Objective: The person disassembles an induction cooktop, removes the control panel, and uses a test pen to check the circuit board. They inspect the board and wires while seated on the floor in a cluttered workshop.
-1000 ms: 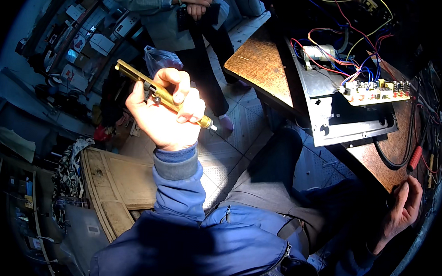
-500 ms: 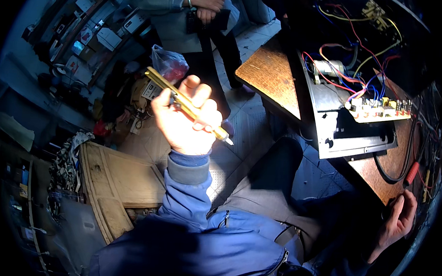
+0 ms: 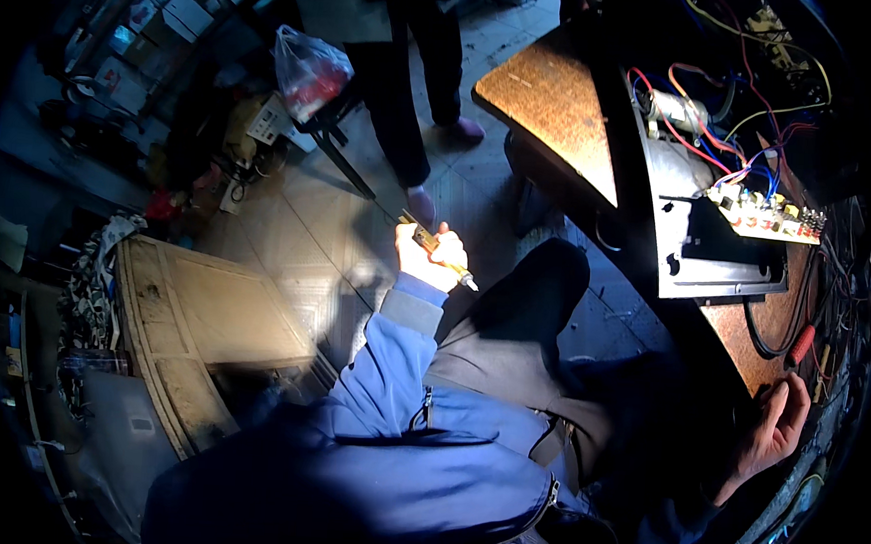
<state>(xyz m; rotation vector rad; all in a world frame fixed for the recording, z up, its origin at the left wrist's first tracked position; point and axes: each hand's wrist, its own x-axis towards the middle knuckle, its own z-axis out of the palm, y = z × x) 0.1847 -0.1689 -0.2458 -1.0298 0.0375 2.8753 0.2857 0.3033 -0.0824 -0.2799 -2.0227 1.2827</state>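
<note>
My left hand (image 3: 424, 257) is closed around a desoldering pump (image 3: 463, 274), a gold-coloured tube with a pale pointed tip. It is held above the floor, left of my knee, with the tip aimed right and down. My right hand (image 3: 774, 436) rests at the edge of the workbench (image 3: 737, 347), fingers loosely extended and holding nothing. Just beyond its fingertips lies a red-handled tool (image 3: 801, 343), with a black cable beside it. Farther back on the bench sits an opened appliance chassis (image 3: 680, 275) with a circuit board (image 3: 768, 216) and red, blue and yellow wires.
A person in dark trousers (image 3: 410, 103) stands across the floor. Beside them, a plastic bag (image 3: 310, 73) rests on a dark stool. At left is a worn wooden cabinet piece (image 3: 222, 305). Cluttered shelves (image 3: 162, 31) line the far left, and a wooden board (image 3: 557, 106) juts out ahead.
My left hand with the desoldering pump has lowered and moved right, toward my knee. The person opposite has gone from seated to standing. My right hand stays nearly where it was.
</note>
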